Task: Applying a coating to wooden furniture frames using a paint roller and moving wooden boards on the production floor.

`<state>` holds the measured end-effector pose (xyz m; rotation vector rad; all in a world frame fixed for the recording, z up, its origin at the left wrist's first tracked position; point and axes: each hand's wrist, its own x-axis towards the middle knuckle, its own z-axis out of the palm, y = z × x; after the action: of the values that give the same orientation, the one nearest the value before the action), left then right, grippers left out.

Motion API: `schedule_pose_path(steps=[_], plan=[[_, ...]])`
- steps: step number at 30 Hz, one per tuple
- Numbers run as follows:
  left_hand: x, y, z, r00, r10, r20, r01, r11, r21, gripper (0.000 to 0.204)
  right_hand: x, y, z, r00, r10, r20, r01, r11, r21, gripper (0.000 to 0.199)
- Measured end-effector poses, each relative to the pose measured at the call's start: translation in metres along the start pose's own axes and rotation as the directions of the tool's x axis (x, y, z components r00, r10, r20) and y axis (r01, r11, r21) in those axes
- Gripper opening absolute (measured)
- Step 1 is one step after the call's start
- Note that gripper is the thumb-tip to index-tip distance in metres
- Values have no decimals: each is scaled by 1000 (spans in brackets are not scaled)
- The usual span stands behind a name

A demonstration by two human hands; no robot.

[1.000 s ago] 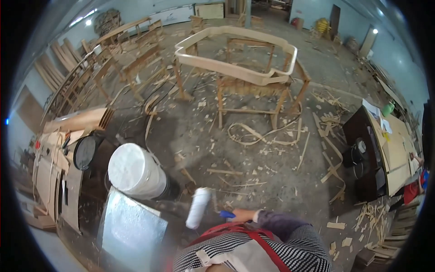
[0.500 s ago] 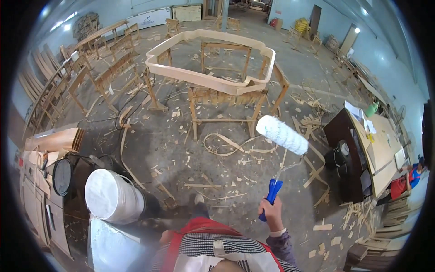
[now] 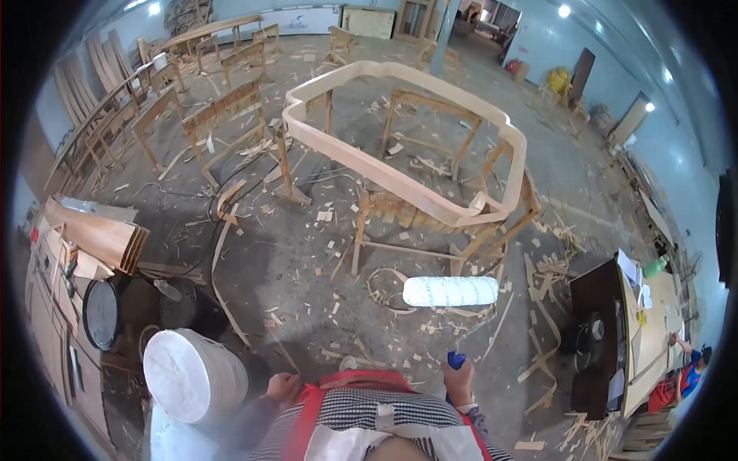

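Paint roller (image 3: pixel 430 292), one: fluffy white sleeve (image 3: pixel 461 292) lying crosswise, blue handle (image 3: pixel 456 359). Location: in the air, to the right of the white bucket (image 3: pixel 184 376) and farther ahead. Right hand (image 3: pixel 460 381): to the right of the bucket, fingers wrapped around the handle. Left hand (image 3: pixel 284 386): near the bucket, on its right; fingers look curled, nothing seen in them, cannot tell whether spread or pressed together. Handling, by judgement: light overall, front-heavy toward the sleeve, more so if wet; sleeve soft, likely to spin and to be slippery when loaded; handle stiff; not fragile. Hold: full grip on the handle, fingers clear of the sleeve. Also: wooden frame (image 3: pixel 369 169), ring-shaped, ahead and right of the bucket.
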<state>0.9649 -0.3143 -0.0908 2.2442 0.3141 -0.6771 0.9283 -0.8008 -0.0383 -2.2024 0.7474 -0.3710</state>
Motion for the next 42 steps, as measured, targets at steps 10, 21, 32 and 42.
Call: schedule_pose_path(steps=[10,21,32,42], plan=[[200,72,-18,995,-30,95,29,999,14,43,136,-36,51,989,106,106,-97,992,-81,30],[365,247,-46,990,93,106,-73,981,-181,43,399,-124,132,960,-84,266,120,985,-121,33],[432,211,-100,987,-156,-37,156,988,2,46,549,-259,252,795,-288,533,364,931,-39,36],[549,132,-225,951,-281,-127,273,959,-78,44,646,-478,500,682,-351,642,421,906,48,25]])
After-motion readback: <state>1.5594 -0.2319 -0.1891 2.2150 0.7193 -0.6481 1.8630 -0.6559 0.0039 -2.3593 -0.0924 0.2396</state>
